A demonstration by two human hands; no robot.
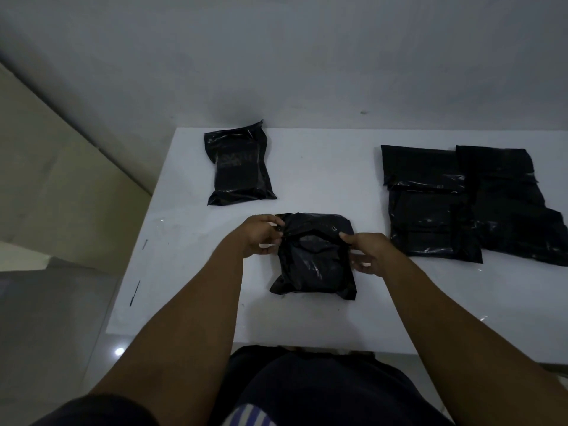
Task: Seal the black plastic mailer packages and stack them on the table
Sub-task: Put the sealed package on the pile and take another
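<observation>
Two hands on one black mailer (313,259) — left hand (261,233) and right hand (367,252) pinching its folded top corners, flap seal indistinct in dim light, unsealed pile (467,201) cut off right.

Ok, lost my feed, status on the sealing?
Left hand and right hand pinching the middle mailer flap. One mailer set aside. Pile waiting. Nothing in the way.

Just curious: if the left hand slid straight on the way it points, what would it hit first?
Probably the right hand: the left hand points across the mailer both are gripping.
</observation>
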